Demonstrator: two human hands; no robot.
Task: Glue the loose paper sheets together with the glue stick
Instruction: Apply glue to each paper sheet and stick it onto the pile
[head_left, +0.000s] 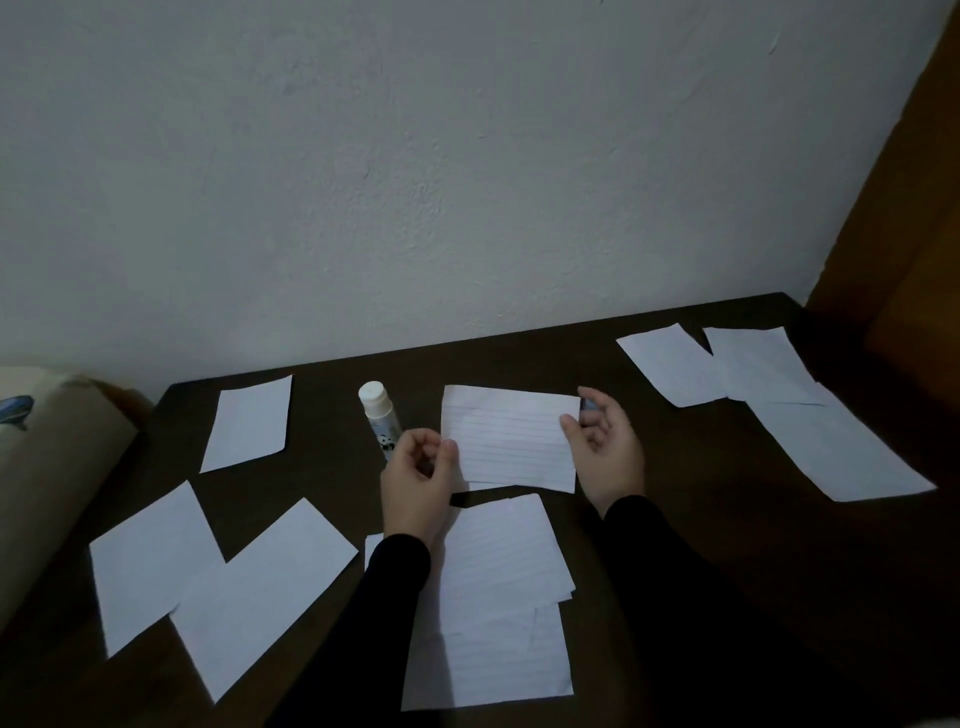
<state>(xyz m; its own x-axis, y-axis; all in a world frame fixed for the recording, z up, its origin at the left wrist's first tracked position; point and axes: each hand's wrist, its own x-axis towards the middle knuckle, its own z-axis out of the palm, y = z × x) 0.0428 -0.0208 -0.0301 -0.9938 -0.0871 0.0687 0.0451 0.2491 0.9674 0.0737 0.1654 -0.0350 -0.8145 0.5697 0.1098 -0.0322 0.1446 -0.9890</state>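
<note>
A lined paper sheet (511, 439) is held just above the dark table (701, 545) between both hands. My left hand (418, 483) pinches its left edge with thumb and curled fingers. My right hand (605, 449) pinches the right edge with its thumb on top. A small dark object (589, 402) shows at that hand's fingertips; I cannot tell what it is. The white glue stick (378, 415) is just left of the sheet, its lower end hidden behind my left hand. A pile of overlapping lined sheets (498, 597) lies under my forearms.
Several loose white sheets lie around: one at the back left (247, 421), two overlapping at the front left (218, 582), and three at the right (779, 400). A beige cushion (47, 467) is beyond the table's left edge. A wooden panel (909, 234) rises at the right.
</note>
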